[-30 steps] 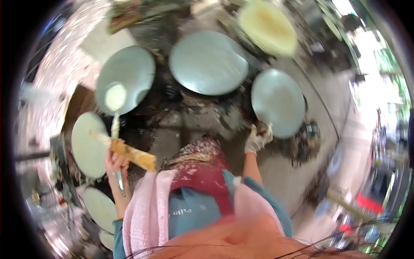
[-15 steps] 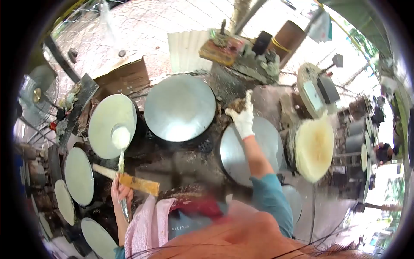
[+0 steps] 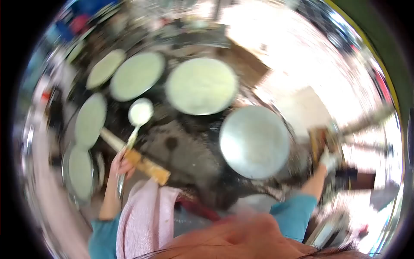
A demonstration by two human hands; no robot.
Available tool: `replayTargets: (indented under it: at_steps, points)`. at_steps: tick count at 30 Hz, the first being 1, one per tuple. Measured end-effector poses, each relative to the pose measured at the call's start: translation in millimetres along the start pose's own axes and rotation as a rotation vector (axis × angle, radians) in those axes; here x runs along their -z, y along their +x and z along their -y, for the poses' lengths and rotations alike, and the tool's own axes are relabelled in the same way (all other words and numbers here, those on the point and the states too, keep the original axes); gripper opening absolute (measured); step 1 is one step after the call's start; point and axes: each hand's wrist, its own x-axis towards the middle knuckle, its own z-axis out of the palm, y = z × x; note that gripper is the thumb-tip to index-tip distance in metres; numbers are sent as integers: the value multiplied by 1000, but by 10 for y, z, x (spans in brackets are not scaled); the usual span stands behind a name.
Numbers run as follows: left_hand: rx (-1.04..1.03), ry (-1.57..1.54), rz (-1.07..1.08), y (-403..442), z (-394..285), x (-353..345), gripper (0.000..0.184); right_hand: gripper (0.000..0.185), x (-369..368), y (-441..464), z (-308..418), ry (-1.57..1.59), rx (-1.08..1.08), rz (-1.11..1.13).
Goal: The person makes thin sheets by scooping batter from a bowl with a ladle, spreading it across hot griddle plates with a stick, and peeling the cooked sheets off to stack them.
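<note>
My left hand (image 3: pixel 122 166) is closed around a long-handled ladle (image 3: pixel 141 113) and a flat wooden paddle (image 3: pixel 151 166). Pale batter lies in the ladle's bowl, which hangs left of the middle. The paddle's wide yellow-brown end points toward my body. My right hand (image 3: pixel 329 160), in a white glove, reaches far right to a small wooden tray (image 3: pixel 318 140) with things on it. Motion blur hides its fingers and whatever they may hold. Between my hands sits a round, bare metal griddle (image 3: pixel 254 142); beyond it is a griddle coated with pale batter (image 3: pixel 202 86).
More batter-covered round plates stand on the left, including one griddle (image 3: pixel 138 77) farther back and another plate (image 3: pixel 91 121) near the ladle. A cardboard box (image 3: pixel 243 62) stands behind them. A pink towel (image 3: pixel 148 220) hangs over my front.
The view has swung to the left. My right hand has left the bare griddle on the right and reached the wooden tray. My left hand still holds the ladle and paddle; the ladle is now away from the coated griddle.
</note>
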Motion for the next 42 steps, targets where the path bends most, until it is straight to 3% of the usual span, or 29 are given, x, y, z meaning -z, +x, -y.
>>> replayTargets:
  at_steps: [1, 2, 3, 5, 7, 8, 10, 11, 12, 13, 14, 15, 16, 17, 19, 21, 23, 24, 25, 26, 27, 29, 31, 32, 34, 36, 38, 40, 42]
  points:
    - [-36, -13, 11, -92, 8, -3, 37, 72, -85, -54, 17, -71, 46, -111]
    - [-67, 19, -50, -199, -12, 13, 37, 85, 81, -136, 280, -238, -45, 15]
    - [-86, 62, -104, -302, -58, 33, 37, 83, -146, -229, 330, -525, -59, -203]
    - [-115, 90, -226, -473, -148, 92, 31, 71, 34, -710, 1348, -195, -109, -81]
    - [-155, 47, -281, -493, -249, 446, 31, 56, -558, -1123, 1884, 557, 114, 499]
    - [-203, 47, -290, -552, -305, 586, 30, 37, -837, -1586, 2317, 1078, 263, 677]
    - [-265, 65, -295, -702, -395, 892, 24, 35, 458, -2864, 3949, 1115, 163, 1281]
    - [-279, 67, -325, -781, -437, 1002, 22, 41, 646, -3401, 4385, 1038, 353, 1498]
    - [-327, 62, -330, -832, -437, 1234, 19, 44, 1104, -3999, 4791, 1154, 809, 1436]
    - [-346, 101, -353, -915, -445, 1500, 20, 54, 1643, -4525, 5080, 1107, 735, 1852]
    - [-364, 140, -375, -985, -491, 1777, 21, 74, 1936, -5016, 5362, 839, 1379, 1562]
    - [-381, 182, -396, -1061, -562, 2058, 21, 87, 2037, -5605, 5519, 753, 1780, 1335]
    - [-418, 161, -363, -1154, -666, 2362, 23, 90, 2295, -6103, 5726, 492, 1899, 1414]
    - [-453, 139, -333, -1256, -751, 2669, 24, 79, 2329, -6668, 5807, 462, 1982, 1288]
    - [-510, 97, -273, -1500, -979, 3286, 27, 72, 2116, -7741, 6020, 301, 1955, 1298]
    - [-508, -28, -366, -1779, -1388, 3708, 33, 68, 1853, -8474, 6111, 677, 1724, 1381]
    - [-515, -51, -365, -1939, -1757, 4499, 35, 52, 1955, -8887, 6290, 942, 1183, 1505]
    - [-529, 39, -419, -2003, -1892, 4846, 37, 48, 1860, -9083, 6318, 1074, 1013, 1474]
    - [-464, 276, -586, -2006, -1994, 5190, 37, 47, 1731, -9250, 6271, 1127, 827, 1492]
    - [-387, 517, -741, -1985, -2082, 5522, 36, 43, 1632, -9334, 6211, 1061, 788, 1481]
    - [-299, 768, -883, -1999, -2187, 5769, 36, 39, 1518, -9429, 6113, 943, 569, 1604]
    - [-195, 1385, -920, -2035, -2451, 6152, 23, 34, 1381, -9643, 5910, 1046, 155, 1642]
    - [-209, 1840, -814, -1888, -2567, 6728, 18, 35, 1443, -9728, 5815, 886, 157, 1566]
    - [-201, 1897, -785, -1790, -2594, 6859, 21, 36, 1467, -9796, 5769, 878, 181, 1531]
    - [-201, 1884, -928, -1580, -2900, 6783, 19, 38, 1528, -9946, 5663, 871, 218, 1460]
    - [-334, 1756, -892, -1520, -3256, 6722, 25, 40, 1607, -10005, 5635, 761, 251, 1480]
    - [-317, 1783, -808, -1349, -3337, 7188, 28, 40, 1616, -10063, 5588, 704, 259, 1472]
    - [-167, 1818, -704, -1395, -3356, 7198, 31, 40, 1604, -10078, 5514, 708, 228, 1475]
    - [115, 1850, -578, -1522, -3366, 7131, 33, 42, 1590, -10107, 5367, 725, 212, 1485]
